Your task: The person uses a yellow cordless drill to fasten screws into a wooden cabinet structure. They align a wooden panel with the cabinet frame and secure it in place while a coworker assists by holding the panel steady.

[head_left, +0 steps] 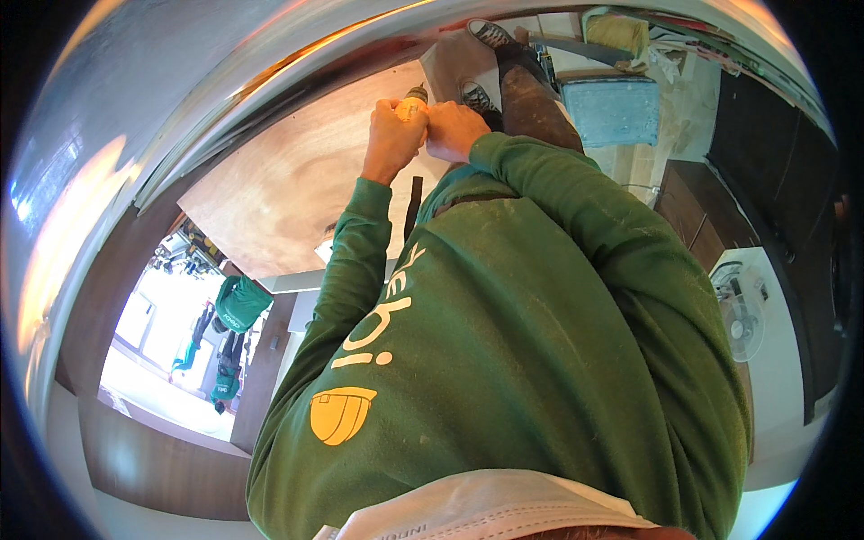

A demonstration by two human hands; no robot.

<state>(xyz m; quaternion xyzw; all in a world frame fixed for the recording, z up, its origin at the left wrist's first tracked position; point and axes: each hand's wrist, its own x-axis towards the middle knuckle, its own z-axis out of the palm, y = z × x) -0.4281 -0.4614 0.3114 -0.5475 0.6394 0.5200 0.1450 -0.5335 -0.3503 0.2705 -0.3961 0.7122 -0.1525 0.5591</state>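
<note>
My left hand [393, 141] is closed around a yellow power drill [413, 107], whose dark chuck points away from me. Most of the drill's body is covered by the fingers. Right beside it, my right hand [456, 131] is closed too, its knuckles against the drill's side. What lies inside the right hand's fingers is hidden. Both hands are above the edge of a large pale wooden panel [288, 184], which spreads out to the left. A dark narrow strip [413, 205] shows between the left sleeve and my body.
At the far right stands a light-blue block-like stool [612, 110], with a handsaw [583, 49] behind it. A white fan [740, 315] is at the right, near a dark brown cabinet [705, 209]. Through an opening at the left, people in green tops [241, 303] are visible.
</note>
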